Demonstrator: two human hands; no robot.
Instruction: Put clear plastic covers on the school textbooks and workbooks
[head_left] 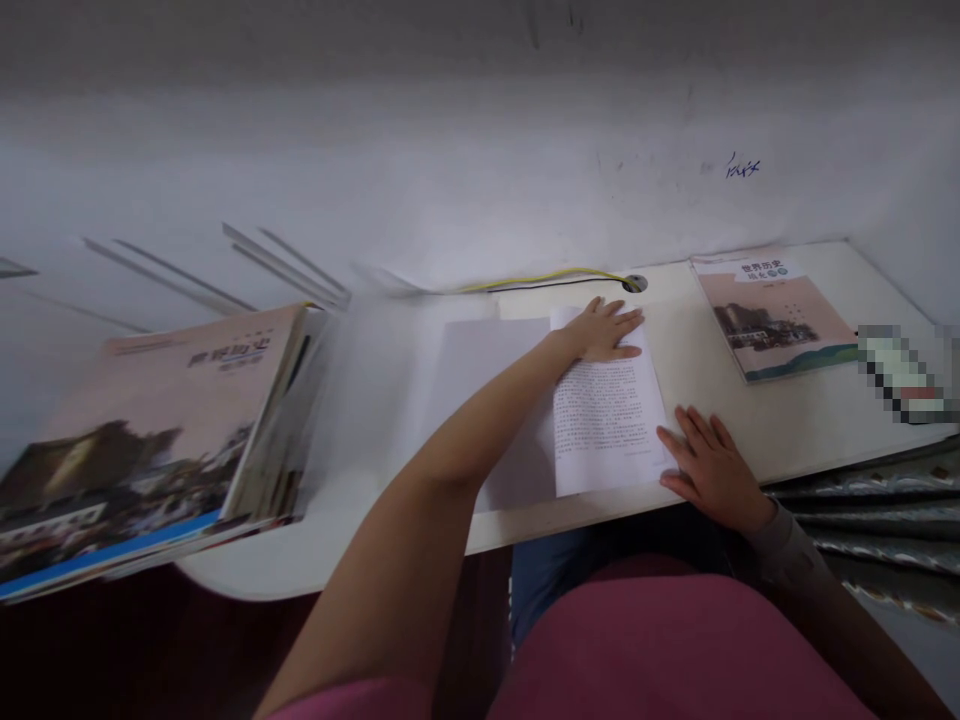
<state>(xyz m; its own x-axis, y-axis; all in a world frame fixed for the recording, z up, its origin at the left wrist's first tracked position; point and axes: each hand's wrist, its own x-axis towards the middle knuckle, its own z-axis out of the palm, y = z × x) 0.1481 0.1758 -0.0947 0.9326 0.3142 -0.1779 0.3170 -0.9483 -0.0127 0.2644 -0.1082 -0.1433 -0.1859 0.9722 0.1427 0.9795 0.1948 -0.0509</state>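
Note:
An open book or booklet (607, 420) lies on the white desk (780, 430), its left side blank and its right page covered in print. My left hand (604, 332) rests flat on the upper part of the printed page, fingers spread. Near that page's lower right corner, my right hand (712, 470) lies on the desk with its fingers apart, the tips at the page edge. Neither hand grasps anything. Part of the print is hidden under my left hand and forearm.
A pile of books (150, 430) with a pink cover on top stands at the left. On the right lies a pink-covered book (776, 315), beside a pixelated object (900, 375). A yellow cable (555, 274) runs along the wall into a cable hole (636, 284).

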